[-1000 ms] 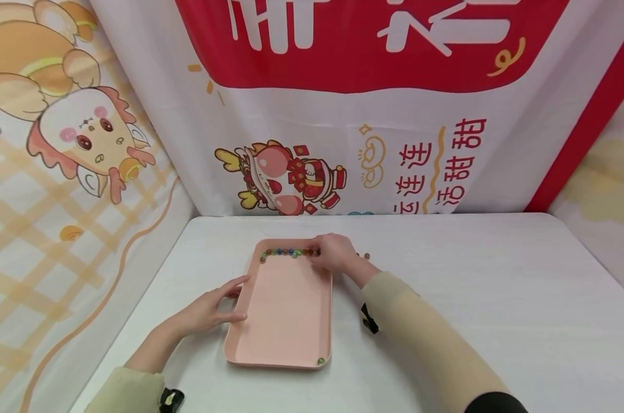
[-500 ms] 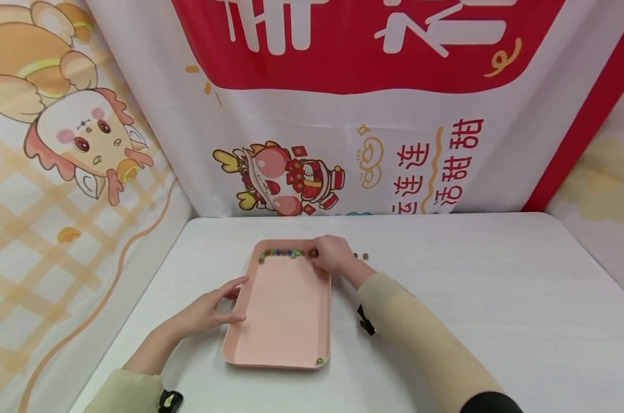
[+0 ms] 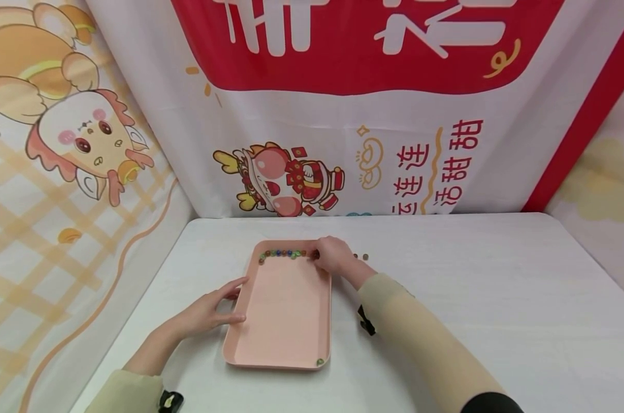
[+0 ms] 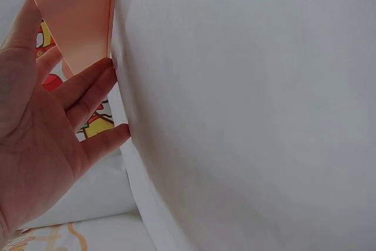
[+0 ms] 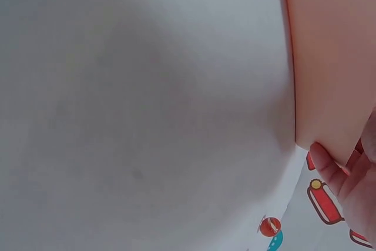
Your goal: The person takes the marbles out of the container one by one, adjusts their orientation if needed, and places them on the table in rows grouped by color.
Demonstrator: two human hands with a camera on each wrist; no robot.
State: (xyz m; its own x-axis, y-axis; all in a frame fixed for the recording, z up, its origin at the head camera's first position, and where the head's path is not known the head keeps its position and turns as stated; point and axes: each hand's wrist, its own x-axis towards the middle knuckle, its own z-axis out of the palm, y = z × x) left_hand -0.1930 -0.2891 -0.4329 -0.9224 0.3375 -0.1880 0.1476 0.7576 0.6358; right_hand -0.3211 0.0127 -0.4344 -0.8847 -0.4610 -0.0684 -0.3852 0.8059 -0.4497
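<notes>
In the head view, small glass marbles (image 3: pixel 284 253) form a row along the far inner edge of a pink tray (image 3: pixel 278 310). The right hand (image 3: pixel 335 255) reaches over the tray's far right corner, its curled fingers around a dark marble (image 3: pixel 315 254) at the row's right end; its fingertips are partly hidden. At the tray's left side, the left hand (image 3: pixel 209 311) has its thumb and fingers spread, touching the rim. The left wrist view shows those fingers (image 4: pixel 88 89) beside the tray (image 4: pixel 82 22). A green marble (image 3: pixel 320 362) lies in the near right corner.
Two brown marbles (image 3: pixel 366 257) lie on the white table (image 3: pixel 472 287) just right of the right hand, one partly covered by it. Printed cloth (image 3: pixel 301 115) hangs behind the table, with more at its left and right sides.
The right hand's fingertips have shifted slightly at the row's right end, and the brown marbles there show differently between them. The left hand and tray keep their places.
</notes>
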